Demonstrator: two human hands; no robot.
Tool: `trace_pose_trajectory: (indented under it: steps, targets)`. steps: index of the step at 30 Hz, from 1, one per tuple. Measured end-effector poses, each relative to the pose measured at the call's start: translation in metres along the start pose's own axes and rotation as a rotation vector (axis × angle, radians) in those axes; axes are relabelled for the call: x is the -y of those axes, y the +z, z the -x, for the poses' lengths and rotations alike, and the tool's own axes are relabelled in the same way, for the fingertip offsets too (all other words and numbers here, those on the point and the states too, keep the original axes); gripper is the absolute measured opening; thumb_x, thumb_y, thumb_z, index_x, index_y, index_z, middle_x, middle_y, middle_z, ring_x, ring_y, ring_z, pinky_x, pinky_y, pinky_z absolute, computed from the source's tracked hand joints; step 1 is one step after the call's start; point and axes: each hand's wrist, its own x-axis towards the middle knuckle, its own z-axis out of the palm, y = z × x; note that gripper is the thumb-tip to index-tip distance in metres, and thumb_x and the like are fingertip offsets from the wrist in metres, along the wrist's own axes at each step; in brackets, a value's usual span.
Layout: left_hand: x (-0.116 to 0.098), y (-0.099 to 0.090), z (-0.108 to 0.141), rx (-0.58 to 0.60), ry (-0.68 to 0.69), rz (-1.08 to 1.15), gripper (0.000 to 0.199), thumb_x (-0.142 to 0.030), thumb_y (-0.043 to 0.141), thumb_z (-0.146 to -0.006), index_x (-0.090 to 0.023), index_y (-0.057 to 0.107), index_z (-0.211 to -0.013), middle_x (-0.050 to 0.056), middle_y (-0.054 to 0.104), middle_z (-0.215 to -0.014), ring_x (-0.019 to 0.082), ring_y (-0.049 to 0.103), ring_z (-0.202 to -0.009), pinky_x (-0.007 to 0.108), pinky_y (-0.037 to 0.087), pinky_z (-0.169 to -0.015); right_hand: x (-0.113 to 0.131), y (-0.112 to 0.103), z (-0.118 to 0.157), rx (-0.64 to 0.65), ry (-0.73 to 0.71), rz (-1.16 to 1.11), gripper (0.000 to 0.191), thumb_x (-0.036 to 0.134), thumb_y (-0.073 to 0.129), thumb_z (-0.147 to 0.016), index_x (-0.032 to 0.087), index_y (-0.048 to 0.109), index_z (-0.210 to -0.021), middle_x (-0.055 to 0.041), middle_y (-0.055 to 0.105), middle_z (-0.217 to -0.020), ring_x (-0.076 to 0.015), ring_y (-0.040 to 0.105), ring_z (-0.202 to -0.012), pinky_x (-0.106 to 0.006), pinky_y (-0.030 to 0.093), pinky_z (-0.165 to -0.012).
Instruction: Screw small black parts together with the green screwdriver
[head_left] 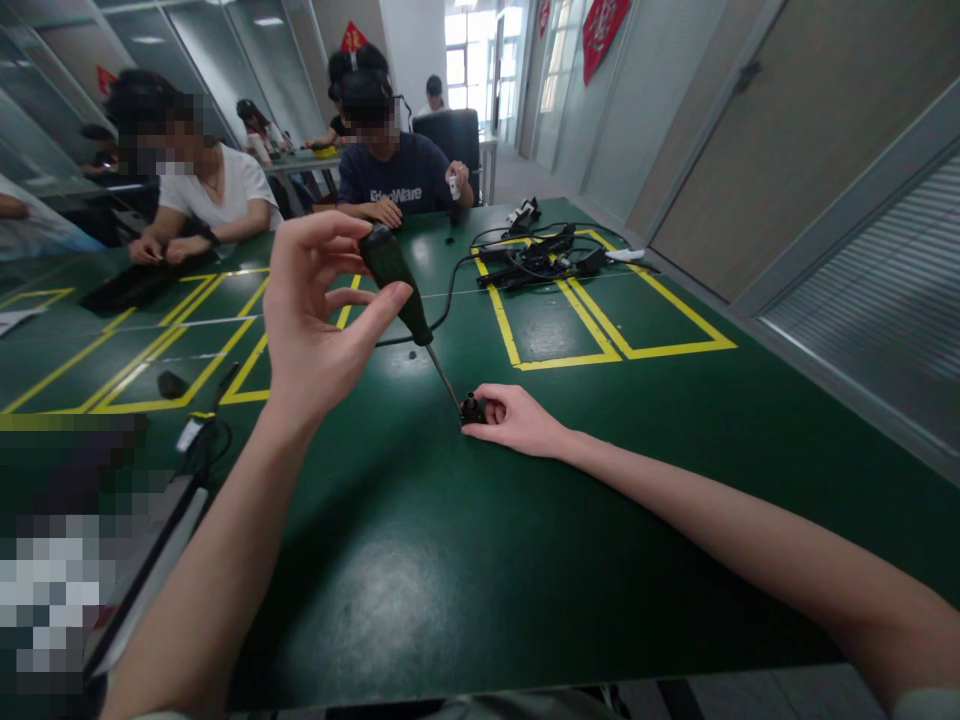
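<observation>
My left hand is closed around the handle of a screwdriver, thumb on one side and fingers near its top. The tool slants down to the right. Its metal tip meets the left side of a small black part with a short round stub on top; the exact contact point is too small to make out. That part rests on the green table, pinched between the thumb and fingers of my right hand.
Black cables and parts lie beyond my right hand, near yellow tape outlines. A small dark block and a cable are on the left. Two people sit across the table, one holding a white item.
</observation>
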Motion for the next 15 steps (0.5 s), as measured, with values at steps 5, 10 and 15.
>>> trace_pose_trajectory:
  steps: [5, 10, 15]
  targets:
    - [-0.0035, 0.0023, -0.0015, 0.033, 0.008, 0.071, 0.036, -0.030, 0.079, -0.090, -0.030, 0.061, -0.121, 0.001, 0.073, -0.121, 0.018, 0.074, -0.103, 0.025, 0.065, -0.070, -0.0012, 0.0006, -0.0004, -0.006, 0.005, -0.006, 0.028, 0.037, 0.080, -0.076, 0.017, 0.063, -0.085, 0.0071, 0.049, -0.062, -0.0098, 0.044, -0.056, -0.024, 0.032, -0.056]
    - [-0.0018, 0.0026, -0.0042, 0.027, 0.029, 0.085, 0.032, -0.024, 0.079, -0.090, -0.029, 0.064, -0.119, -0.001, 0.073, -0.103, 0.012, 0.072, -0.087, 0.020, 0.062, -0.068, -0.0004, 0.0011, -0.0004, -0.009, 0.001, -0.004, 0.027, 0.036, 0.080, -0.077, 0.018, 0.062, -0.084, 0.0077, 0.048, -0.060, -0.0096, 0.043, -0.055, -0.024, 0.032, -0.055]
    - [0.0021, 0.0022, -0.0030, -0.065, 0.104, 0.053, 0.053, -0.019, 0.093, -0.072, -0.029, 0.069, -0.118, -0.001, 0.070, -0.112, 0.012, 0.070, -0.095, 0.017, 0.062, -0.070, 0.0006, 0.0016, 0.0001, -0.018, 0.009, 0.002, 0.026, 0.035, 0.081, -0.076, 0.018, 0.062, -0.083, 0.0083, 0.047, -0.059, -0.0094, 0.042, -0.054, -0.024, 0.031, -0.055]
